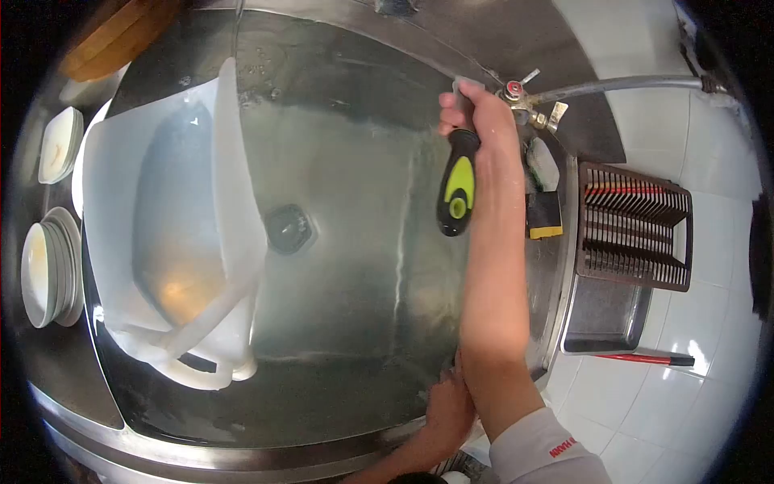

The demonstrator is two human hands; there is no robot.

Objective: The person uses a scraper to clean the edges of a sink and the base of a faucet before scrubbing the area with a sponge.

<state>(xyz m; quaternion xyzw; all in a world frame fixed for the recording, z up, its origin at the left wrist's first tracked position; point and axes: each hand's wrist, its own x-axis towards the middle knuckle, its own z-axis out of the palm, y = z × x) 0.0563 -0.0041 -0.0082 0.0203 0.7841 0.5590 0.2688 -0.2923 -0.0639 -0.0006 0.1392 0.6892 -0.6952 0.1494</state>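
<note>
My right hand (484, 113) is closed around the head end of a tool with a black and lime-green handle (458, 189). The handle points down toward me over the sink. A pale flat part of the tool (464, 90) shows between my thumb and fingers, near the tap valve (516, 93). My left hand (450, 402) is low at the sink's front right edge, partly behind my right forearm, with its fingers mostly hidden. A large translucent white plastic tub (181, 218) lies tilted in the sink's left part.
Water covers the bottom of the metal sink (347, 298), around a dark drain fitting (290, 229). Stacked plates (44, 274) and square dishes (60, 145) stand on the left. A sponge (544, 214), brown slotted rack (633, 226), metal tray (605, 315) and red-handled tool (645, 359) lie right.
</note>
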